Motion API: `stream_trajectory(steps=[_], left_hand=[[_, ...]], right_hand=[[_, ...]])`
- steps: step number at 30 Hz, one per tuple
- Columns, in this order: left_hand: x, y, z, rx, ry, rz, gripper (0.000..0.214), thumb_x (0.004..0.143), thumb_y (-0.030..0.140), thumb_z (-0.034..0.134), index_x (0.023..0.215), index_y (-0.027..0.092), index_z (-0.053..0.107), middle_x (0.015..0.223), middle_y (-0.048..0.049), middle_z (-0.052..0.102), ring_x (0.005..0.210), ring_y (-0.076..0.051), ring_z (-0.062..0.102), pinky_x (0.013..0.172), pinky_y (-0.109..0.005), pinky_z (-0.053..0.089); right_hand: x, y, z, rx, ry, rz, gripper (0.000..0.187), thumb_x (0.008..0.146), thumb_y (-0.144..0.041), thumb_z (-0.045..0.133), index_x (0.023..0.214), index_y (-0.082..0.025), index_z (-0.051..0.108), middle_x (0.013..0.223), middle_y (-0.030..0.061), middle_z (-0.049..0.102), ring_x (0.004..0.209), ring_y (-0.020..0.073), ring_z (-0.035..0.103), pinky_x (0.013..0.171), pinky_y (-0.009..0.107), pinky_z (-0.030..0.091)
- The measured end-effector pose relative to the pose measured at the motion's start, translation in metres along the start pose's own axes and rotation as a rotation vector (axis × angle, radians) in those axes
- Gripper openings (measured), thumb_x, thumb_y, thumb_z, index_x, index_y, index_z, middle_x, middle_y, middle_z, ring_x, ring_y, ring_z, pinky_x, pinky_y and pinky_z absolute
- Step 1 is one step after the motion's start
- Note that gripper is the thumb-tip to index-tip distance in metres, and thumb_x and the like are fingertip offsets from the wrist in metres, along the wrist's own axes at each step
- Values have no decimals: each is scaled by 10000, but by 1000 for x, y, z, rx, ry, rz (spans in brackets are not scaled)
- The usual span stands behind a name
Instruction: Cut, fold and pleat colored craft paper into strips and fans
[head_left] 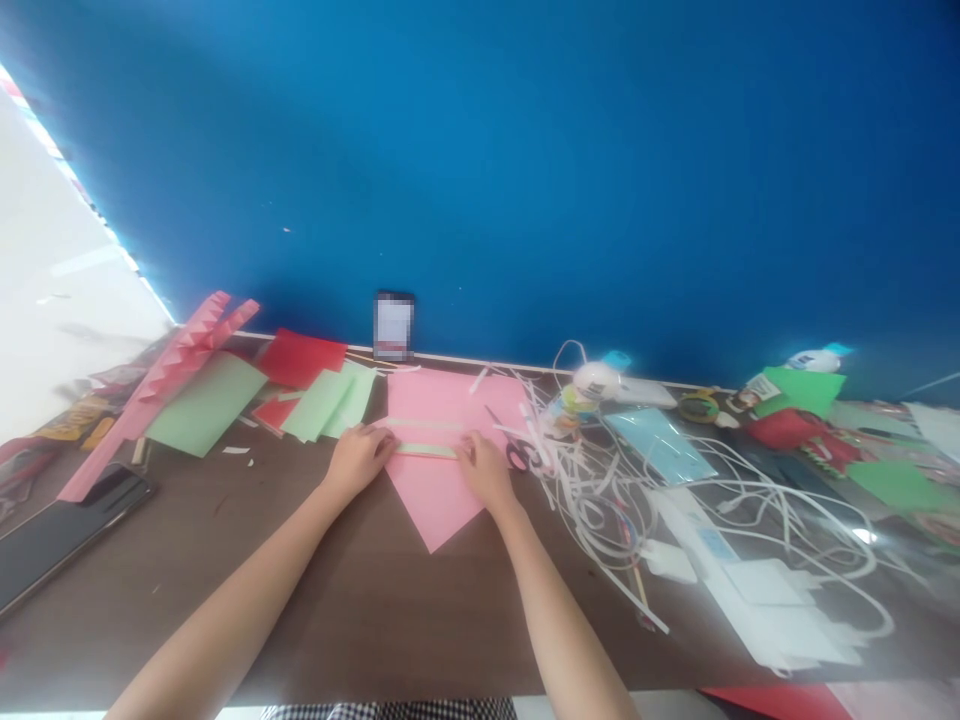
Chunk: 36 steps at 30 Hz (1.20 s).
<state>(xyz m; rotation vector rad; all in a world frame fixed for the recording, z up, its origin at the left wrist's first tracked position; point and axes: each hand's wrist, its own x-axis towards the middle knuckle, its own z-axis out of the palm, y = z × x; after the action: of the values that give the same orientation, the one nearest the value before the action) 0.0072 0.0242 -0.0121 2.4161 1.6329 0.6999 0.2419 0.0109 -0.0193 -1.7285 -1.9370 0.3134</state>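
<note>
The pink paper (431, 500) lies on the dark table (360, 620) at the centre of the frame, with the narrow pale green strip (426, 451) across it; the two hands are apart, the left hand (361, 455) and the right hand (484, 465) each with fingertips closed on one end of that strip, probably so that it stays straight and level; blur hides whether it touches the paper below. A second pale strip (426, 425) lies just above, nearly parallel, so the spacing seems to be judged against it; the forearms come up from the lower edge at either side, which leaves the middle of the paper in sight. The scissors (517, 457) lie just right of the right hand, perhaps for easy reach, near the tangled white cables (592, 530). The held strip's long axis runs left to right, its right end very slightly lower; the paper's pointed corner aims at the bottom of the frame.
</note>
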Motion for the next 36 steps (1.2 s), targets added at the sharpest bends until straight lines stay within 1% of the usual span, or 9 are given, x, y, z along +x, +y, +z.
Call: stream_trajectory(steps=[12, 15, 19, 21, 23, 27, 29, 32, 36], left_hand=[[0, 4, 5, 105, 48, -60, 227, 839, 341, 436, 827, 198, 613, 758, -49, 618, 731, -199, 543, 653, -299, 385], [1, 5, 9, 115, 64, 79, 205, 850, 236, 423, 903, 189, 615, 880, -81, 609, 828, -204, 546, 733, -324, 414], [0, 9, 13, -16, -56, 358, 296, 841, 108, 391, 1046, 204, 581, 1127, -71, 576, 1040, -201, 512, 865, -327, 415], [-2, 11, 14, -49, -112, 359, 310, 847, 115, 379, 1069, 209, 574, 1176, -59, 561, 1088, -196, 500, 883, -316, 422], [-3, 14, 14, -41, -135, 318, 318, 849, 115, 370, 1078, 207, 569, 1186, -54, 560, 1097, -190, 505, 884, -303, 433], [-5, 22, 14, -13, -133, 317, 319, 817, 65, 374, 1039, 162, 581, 1117, -91, 592, 1037, -196, 550, 854, -296, 464], [-5, 25, 13, -12, -117, 321, 317, 798, 52, 381, 1018, 147, 588, 1082, -109, 601, 1013, -207, 564, 843, -310, 476], [-7, 26, 12, -25, -89, 310, 330, 780, 54, 393, 1032, 150, 585, 1113, -110, 589, 1033, -211, 555, 865, -322, 473], [-11, 21, 11, -50, -100, 295, 383, 774, 64, 397, 1104, 180, 556, 1200, -66, 556, 1124, -200, 498, 923, -326, 437]], right_hand=[[1, -8, 4, -141, 4, 42, 211, 846, -300, 422, 999, -171, 490, 936, 87, 626, 872, 233, 554, 727, 312, 393], [2, -6, 6, -134, 23, 33, 213, 838, -298, 428, 996, -173, 495, 911, 86, 625, 854, 233, 554, 719, 319, 396], [2, -3, 8, -93, 89, 8, 227, 829, -317, 439, 978, -160, 506, 864, 91, 600, 801, 234, 549, 701, 337, 416], [1, -4, 7, -94, 162, -8, 261, 827, -334, 439, 996, -149, 509, 890, 112, 580, 819, 247, 537, 707, 361, 424], [-1, -8, 5, -112, 215, -89, 260, 842, -295, 411, 1024, -145, 520, 944, 132, 571, 886, 259, 519, 762, 391, 416], [-9, -26, 3, -139, 119, -389, 280, 852, -160, 353, 1022, -168, 576, 1034, 110, 604, 1013, 237, 494, 892, 396, 359], [-13, -35, 4, -165, 55, -464, 288, 856, -166, 366, 1042, -175, 585, 1080, 96, 608, 1065, 233, 484, 936, 410, 324], [-18, -40, 4, -189, 2, -434, 286, 859, -198, 392, 1063, -205, 593, 1123, 73, 607, 1091, 238, 492, 983, 471, 256], [-18, -28, -4, -148, -37, -353, 298, 843, -179, 406, 1063, -217, 603, 1139, 67, 602, 1087, 217, 520, 1001, 490, 235]])
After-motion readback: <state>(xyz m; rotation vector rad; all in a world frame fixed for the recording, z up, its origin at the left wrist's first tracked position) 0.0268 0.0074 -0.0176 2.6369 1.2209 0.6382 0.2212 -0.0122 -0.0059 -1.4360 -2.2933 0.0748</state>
